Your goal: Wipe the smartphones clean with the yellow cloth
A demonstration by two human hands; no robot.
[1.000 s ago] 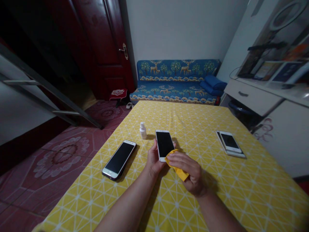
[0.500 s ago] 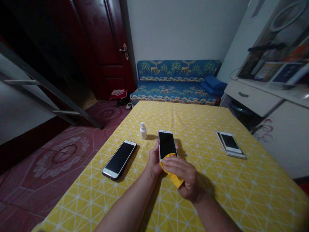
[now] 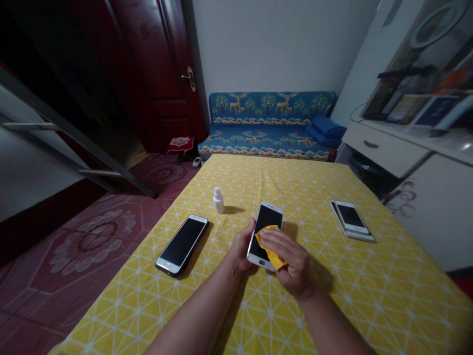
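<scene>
The left hand (image 3: 242,245) is clenched around the lower left edge of a white-framed smartphone with a black glass screen (image 3: 268,217), its thumb raised along the side and its fingers hidden behind the body. The right hand (image 3: 293,261) curls over the front of the phone, pinching a soft yellow cloth (image 3: 269,248) against the lower part of the screen. The phone sits ahead of the person, between the forearms, and is borne by the left hand; the right hand covers its lower right corner. Its long axis runs at a slant, with the top end pointing away from the person and somewhat to the right, and the bottom end angled back toward the right wrist. Whether its lower edge touches the worktop (image 3: 295,187) cannot be told; that surface is covered by a yellow cloth with a white lattice print. Further left stand a small white plastic dropper bottle (image 3: 218,201), upright, and a black-screened smartphone in a dark case (image 3: 181,245), lying flat. To the right, a white smartphone (image 3: 349,218) rests on a slightly larger pale flat device (image 3: 354,236). Beyond the worktop is a blue sofa with a deer pattern (image 3: 269,123).
</scene>
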